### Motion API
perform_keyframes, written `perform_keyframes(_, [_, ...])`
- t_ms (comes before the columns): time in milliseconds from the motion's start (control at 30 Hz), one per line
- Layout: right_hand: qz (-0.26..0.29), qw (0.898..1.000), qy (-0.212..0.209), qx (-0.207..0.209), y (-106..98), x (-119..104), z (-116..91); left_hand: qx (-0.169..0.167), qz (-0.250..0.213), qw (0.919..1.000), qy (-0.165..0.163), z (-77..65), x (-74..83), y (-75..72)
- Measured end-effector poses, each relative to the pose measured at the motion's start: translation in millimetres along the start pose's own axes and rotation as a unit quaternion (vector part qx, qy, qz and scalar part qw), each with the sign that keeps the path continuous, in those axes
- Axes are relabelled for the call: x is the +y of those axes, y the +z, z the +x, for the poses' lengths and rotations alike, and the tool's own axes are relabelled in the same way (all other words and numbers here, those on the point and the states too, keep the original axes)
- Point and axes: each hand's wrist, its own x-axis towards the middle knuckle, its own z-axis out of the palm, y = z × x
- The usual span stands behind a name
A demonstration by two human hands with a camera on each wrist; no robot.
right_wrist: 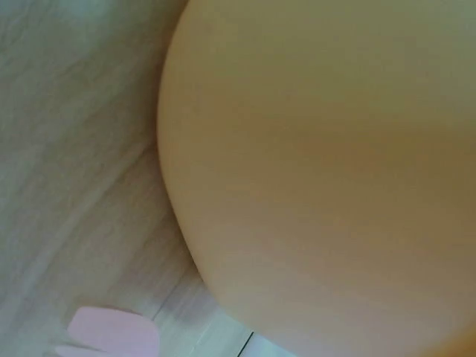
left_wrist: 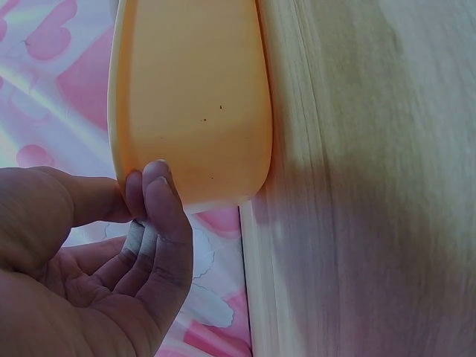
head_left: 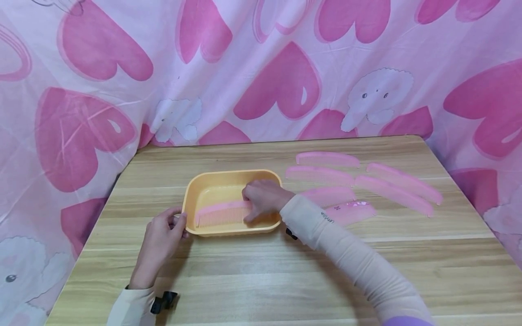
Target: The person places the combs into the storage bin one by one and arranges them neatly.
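A yellow plastic basin (head_left: 234,232) sits on the wooden table, and a pink comb (head_left: 222,214) lies inside it with its teeth toward the near side. My left hand (head_left: 165,233) pinches the basin's left rim; in the left wrist view, the thumb and fingertips of the left hand (left_wrist: 111,260) meet on the edge of the basin (left_wrist: 197,97). Reaching in from the right, my right hand (head_left: 267,198) grips the comb's right end, which it hides. The right wrist view shows only the outer wall of the basin (right_wrist: 320,178), not the hand.
Several more pink combs (head_left: 393,194) lie spread to the right of the basin. One comb (head_left: 350,213) with a printed label is partly behind the right sleeve (head_left: 338,244). A pink heart-patterned cloth (head_left: 281,81) hangs behind the table (head_left: 253,280).
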Motion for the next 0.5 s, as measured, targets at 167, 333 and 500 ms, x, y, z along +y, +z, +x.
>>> perform_keyframes(167, [-0.01, 1.0, 0.001, 0.006, 2.2, -0.7, -0.9, -0.002, 0.0, 1.0, -0.001, -0.6, 0.8, 0.3])
perform_keyframes(333, [-0.02, 1.0, 0.0, 0.01, 2.5, -1.1, -2.0, -0.001, 0.0, 1.0, 0.0, -1.0, 1.4, 0.3])
perform_keyframes(500, [-0.025, 1.0, 0.005, 0.0, 2.1, -1.3, -2.9, 0.001, -0.002, 1.0, -0.002, -0.6, 1.6, 0.7])
